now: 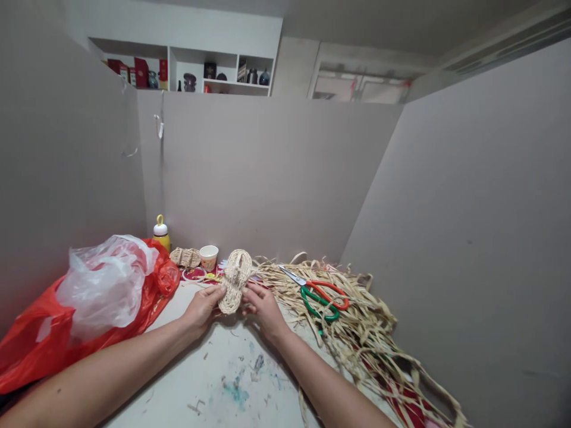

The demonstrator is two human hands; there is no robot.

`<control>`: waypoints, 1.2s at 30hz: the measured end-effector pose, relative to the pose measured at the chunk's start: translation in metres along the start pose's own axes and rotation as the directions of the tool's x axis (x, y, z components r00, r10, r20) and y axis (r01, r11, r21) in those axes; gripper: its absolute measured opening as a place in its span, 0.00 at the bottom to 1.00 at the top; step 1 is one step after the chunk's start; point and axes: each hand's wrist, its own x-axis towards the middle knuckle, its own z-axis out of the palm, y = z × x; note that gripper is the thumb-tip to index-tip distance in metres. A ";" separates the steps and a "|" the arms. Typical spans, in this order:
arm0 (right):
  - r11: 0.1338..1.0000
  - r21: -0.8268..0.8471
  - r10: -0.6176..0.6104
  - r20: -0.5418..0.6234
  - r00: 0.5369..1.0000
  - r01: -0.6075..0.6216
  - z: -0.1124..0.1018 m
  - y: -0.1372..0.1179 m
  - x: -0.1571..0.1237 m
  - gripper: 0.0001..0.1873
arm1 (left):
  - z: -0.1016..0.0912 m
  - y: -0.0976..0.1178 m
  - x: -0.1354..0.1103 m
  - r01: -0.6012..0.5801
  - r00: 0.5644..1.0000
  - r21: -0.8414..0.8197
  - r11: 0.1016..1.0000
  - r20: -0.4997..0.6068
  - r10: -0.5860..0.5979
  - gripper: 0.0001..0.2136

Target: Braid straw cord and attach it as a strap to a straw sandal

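Hands (204, 307) hold 1 woven straw piece (236, 274) between them.

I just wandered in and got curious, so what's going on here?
A person sits or stands at a table, holding up a pale woven piece between the left hand and the right hand. To the right, scissors with one orange and one green handle lie on a heap of straw-coloured strips. Farther back are another woven item and a paper cup. Red and whitish plastic bags lie at the left.
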 end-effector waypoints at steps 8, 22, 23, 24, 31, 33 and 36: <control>0.998 -0.065 0.016 0.029 0.999 -0.014 -0.001 0.007 0.001 0.18 | -0.006 -0.004 -0.005 0.025 0.994 0.031 0.999 0.103 -0.028 0.18; 0.993 -0.120 0.008 0.090 0.996 0.002 0.002 0.008 0.001 0.16 | -0.007 -0.002 -0.010 -0.047 0.997 0.094 0.994 0.068 0.041 0.18; 0.992 -0.124 0.008 0.089 0.996 0.003 0.002 0.009 0.001 0.16 | -0.007 -0.002 -0.010 -0.047 0.997 0.095 0.994 0.064 0.041 0.17; 0.992 -0.125 0.005 0.085 0.996 0.005 0.003 0.010 0.001 0.16 | -0.008 -0.002 -0.009 -0.044 0.997 0.096 0.994 0.063 0.038 0.17; 0.993 -0.116 -0.039 -0.013 0.999 0.037 0.004 0.018 0.004 0.19 | -0.019 0.000 -0.003 -0.011 0.999 0.092 0.996 0.038 0.007 0.18; 0.993 -0.107 -0.054 -0.048 0.997 0.048 0.001 0.020 0.006 0.19 | -0.023 0.001 -0.001 -0.013 0.999 0.095 0.995 0.036 0.009 0.18; 0.994 -0.097 -0.063 -0.085 0.994 0.055 -0.003 0.022 0.009 0.17 | -0.026 0.001 0.001 -0.009 0.999 0.102 0.995 0.049 0.004 0.17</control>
